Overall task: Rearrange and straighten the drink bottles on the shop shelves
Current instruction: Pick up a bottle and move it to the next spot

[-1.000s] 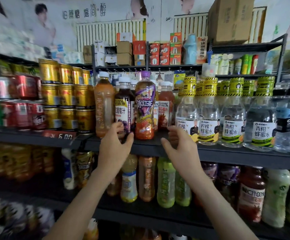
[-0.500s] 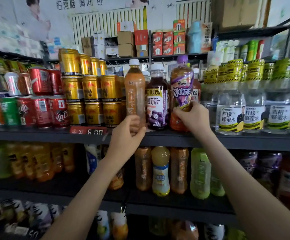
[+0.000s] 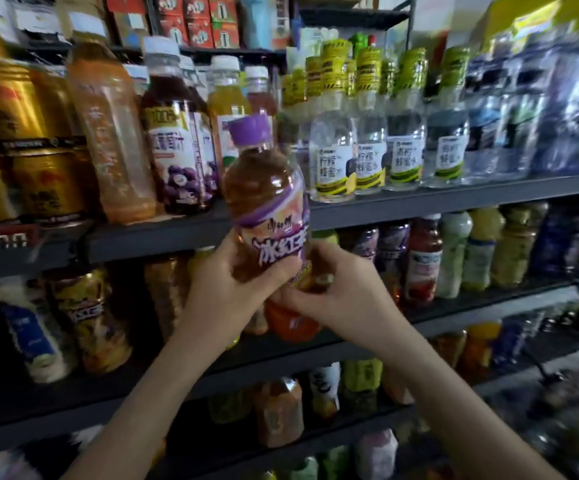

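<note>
An iced-tea bottle [image 3: 267, 209] with a purple cap and purple-orange label is off the shelf, held upright in front of the grey upper shelf [image 3: 454, 202]. My left hand [image 3: 227, 296] grips its lower body from the left, fingers curled over the label. My right hand [image 3: 340, 296] grips its lower part from the right, thumb across the front. On the shelf behind stand an orange tea bottle [image 3: 111, 140], a grape juice bottle [image 3: 177, 143] and clear honey-water bottles [image 3: 367, 147] with yellow caps.
Gold cans [image 3: 21, 133] are stacked at the left of the upper shelf. The shelf below [image 3: 488, 310] holds several juice and tea bottles. Lower shelves carry more bottles. Boxes [image 3: 198, 22] sit high at the back. Blurred water bottles [image 3: 558, 116] fill the right.
The purple-capped bottle has come off the upper shelf and toward me. My left hand left the shelf edge and joined my right hand on it. The camera moved closer and to the right.
</note>
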`<state>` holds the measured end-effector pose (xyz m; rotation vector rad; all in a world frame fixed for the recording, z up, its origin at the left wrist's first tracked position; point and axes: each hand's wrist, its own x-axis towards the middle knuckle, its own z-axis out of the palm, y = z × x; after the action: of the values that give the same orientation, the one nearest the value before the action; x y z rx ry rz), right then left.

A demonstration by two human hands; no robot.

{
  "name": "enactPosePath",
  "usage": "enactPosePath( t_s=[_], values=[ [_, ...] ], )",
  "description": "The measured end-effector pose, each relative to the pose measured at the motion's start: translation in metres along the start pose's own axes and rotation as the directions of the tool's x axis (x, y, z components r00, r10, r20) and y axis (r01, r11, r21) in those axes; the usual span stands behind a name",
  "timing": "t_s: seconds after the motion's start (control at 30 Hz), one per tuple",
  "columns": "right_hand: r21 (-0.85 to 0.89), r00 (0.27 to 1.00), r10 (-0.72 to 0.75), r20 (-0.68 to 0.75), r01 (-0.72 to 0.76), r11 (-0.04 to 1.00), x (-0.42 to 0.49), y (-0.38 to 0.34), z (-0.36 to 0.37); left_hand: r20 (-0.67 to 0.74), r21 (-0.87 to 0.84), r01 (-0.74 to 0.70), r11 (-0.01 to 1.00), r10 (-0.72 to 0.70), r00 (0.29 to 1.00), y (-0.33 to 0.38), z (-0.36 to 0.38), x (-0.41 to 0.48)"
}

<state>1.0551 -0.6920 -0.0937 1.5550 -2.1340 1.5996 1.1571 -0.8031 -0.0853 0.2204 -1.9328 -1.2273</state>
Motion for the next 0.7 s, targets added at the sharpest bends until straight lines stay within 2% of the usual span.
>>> enactPosePath(
  t_s=[0.1, 0.17, 0.3, 0.37, 0.47, 0.57, 0.7],
  values=[
    [0.005, 0.964, 0.130, 0.233, -0.134, 0.991, -0.010, 0.034, -0.025, 0.102, 0.064, 0.076, 0.995, -0.082, 0.991, -0.023, 0.028, -0.007],
    [0.022, 0.922, 0.193, 0.335, -0.212, 0.977, -0.020, 0.060, -0.045, 0.180, 0.084, 0.131, 0.988, -0.145, 0.973, -0.034, 0.053, -0.014],
    [0.247, 0.853, 0.229, 0.469, -0.375, 0.893, -0.042, 0.104, -0.087, 0.252, 0.121, 0.215, 0.969, -0.239, 0.938, -0.049, 0.113, -0.020],
    [0.322, 0.845, 0.274, 0.459, -0.445, 0.836, -0.050, 0.122, -0.105, 0.262, 0.160, 0.223, 0.961, -0.260, 0.929, -0.054, 0.145, -0.020],
    [0.311, 0.852, 0.368, 0.373, -0.489, 0.815, -0.055, 0.156, -0.123, 0.240, 0.302, 0.154, 0.941, -0.231, 0.943, -0.065, 0.190, -0.020],
    [0.358, 0.857, 0.360, 0.369, -0.489, 0.796, -0.056, 0.180, -0.134, 0.234, 0.405, 0.157, 0.901, -0.268, 0.934, -0.066, 0.214, -0.018],
    [0.353, 0.896, 0.324, 0.305, -0.422, 0.835, -0.056, 0.201, -0.128, 0.339, 0.442, 0.181, 0.879, -0.350, 0.873, -0.065, 0.212, -0.021]
  ],
)
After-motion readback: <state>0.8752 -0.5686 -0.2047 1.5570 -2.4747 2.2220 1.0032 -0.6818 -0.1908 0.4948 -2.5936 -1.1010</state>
